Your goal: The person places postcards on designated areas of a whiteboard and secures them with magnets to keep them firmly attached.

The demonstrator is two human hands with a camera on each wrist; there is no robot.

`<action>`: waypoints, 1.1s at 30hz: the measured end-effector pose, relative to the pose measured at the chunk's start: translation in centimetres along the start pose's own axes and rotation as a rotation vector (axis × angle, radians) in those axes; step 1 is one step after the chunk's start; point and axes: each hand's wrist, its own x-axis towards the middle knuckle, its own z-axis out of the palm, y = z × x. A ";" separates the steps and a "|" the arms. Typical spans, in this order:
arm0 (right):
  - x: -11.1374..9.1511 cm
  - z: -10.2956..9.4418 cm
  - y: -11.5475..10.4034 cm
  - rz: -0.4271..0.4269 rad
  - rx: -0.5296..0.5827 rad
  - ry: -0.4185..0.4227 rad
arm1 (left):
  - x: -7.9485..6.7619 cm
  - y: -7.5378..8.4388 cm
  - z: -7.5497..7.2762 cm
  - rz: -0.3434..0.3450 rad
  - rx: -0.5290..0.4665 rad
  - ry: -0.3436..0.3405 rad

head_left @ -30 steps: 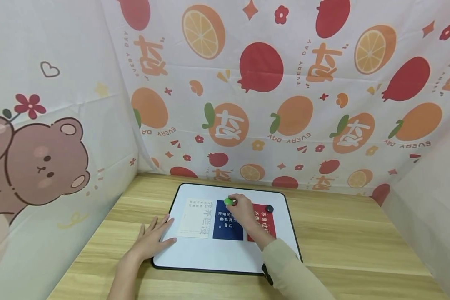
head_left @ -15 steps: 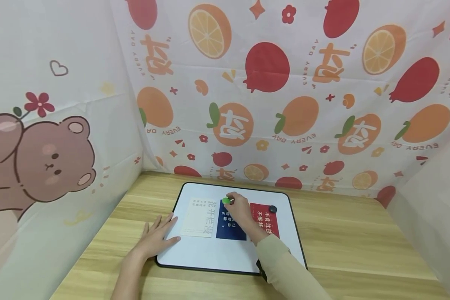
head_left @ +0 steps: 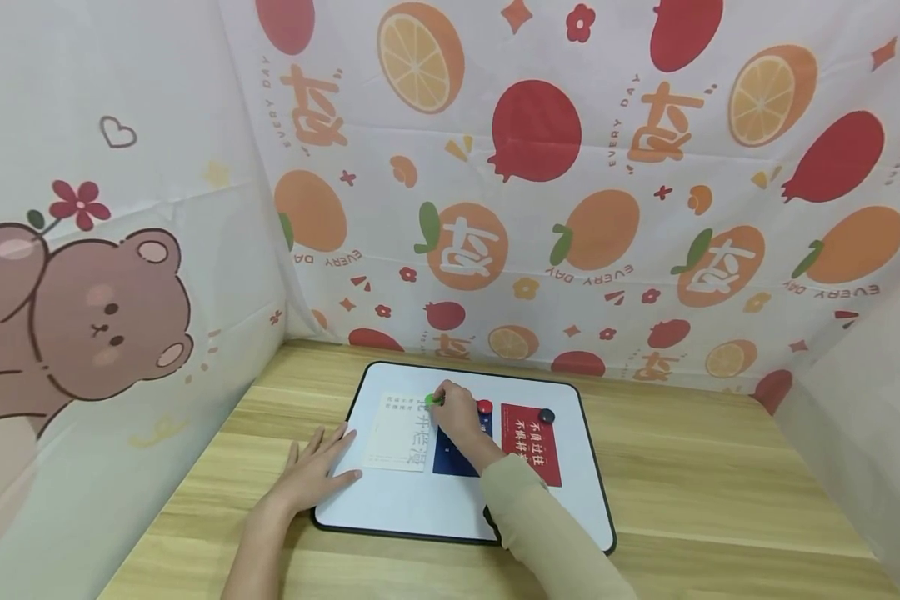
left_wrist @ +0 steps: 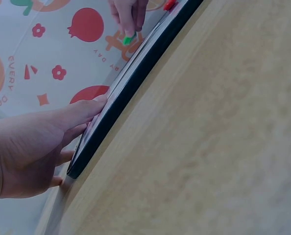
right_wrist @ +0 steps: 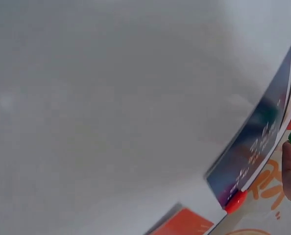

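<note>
My right hand point(head_left: 459, 421) pinches a round green magnet point(head_left: 431, 400) between thumb and fingertips, close over the top right corner of the cream card point(head_left: 390, 437). In the left wrist view the green magnet point(left_wrist: 128, 39) shows above the board's surface. A white magnetic whiteboard point(head_left: 412, 507) with a black frame lies on the table. My left hand point(head_left: 307, 477) rests on its left edge, fingers spread. Beside the cream card lie a blue card point(head_left: 453, 460), with a red magnet point(head_left: 484, 407) at its top right, and a red card point(head_left: 528, 437) under a dark round magnet point(head_left: 546, 415).
The wooden table point(head_left: 705, 483) reaches out on both sides of the whiteboard. A fruit-print cloth point(head_left: 540, 242) hangs behind it, and a cloth with a bear point(head_left: 112, 317) hangs at the left. My right sleeve point(head_left: 547, 525) crosses the board's front edge.
My right hand has moved left with the green magnet, from above the blue card to the cream card's corner. The red magnet on the blue card has come into view. My left hand stays put.
</note>
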 end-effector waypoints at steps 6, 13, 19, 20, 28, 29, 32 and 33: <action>0.3 1.1 -0.5 -0.005 -0.016 -0.024 | 0.0 -0.2 0.0 0.004 0.011 0.006; 0.0 1.9 -0.7 -0.014 -0.057 -0.032 | 0.2 -0.3 0.3 0.000 0.007 0.003; 0.1 2.3 -0.9 -0.005 -0.086 -0.018 | 0.3 -0.6 0.4 0.009 0.008 0.013; 0.1 2.4 -0.9 0.000 -0.089 -0.018 | 0.3 -0.6 0.4 0.010 0.007 0.014; 0.0 2.2 -0.9 0.015 -0.068 -0.025 | 0.3 -0.5 0.3 0.016 0.008 0.019; 0.0 2.2 -0.9 0.015 -0.063 -0.025 | 0.3 -0.5 0.3 0.013 0.009 0.018; -0.1 2.1 -0.9 0.016 -0.044 -0.025 | 0.3 -0.4 0.3 0.015 0.006 0.016; -0.1 2.0 -0.8 0.014 -0.034 -0.024 | 0.2 -0.4 0.3 0.014 0.005 0.015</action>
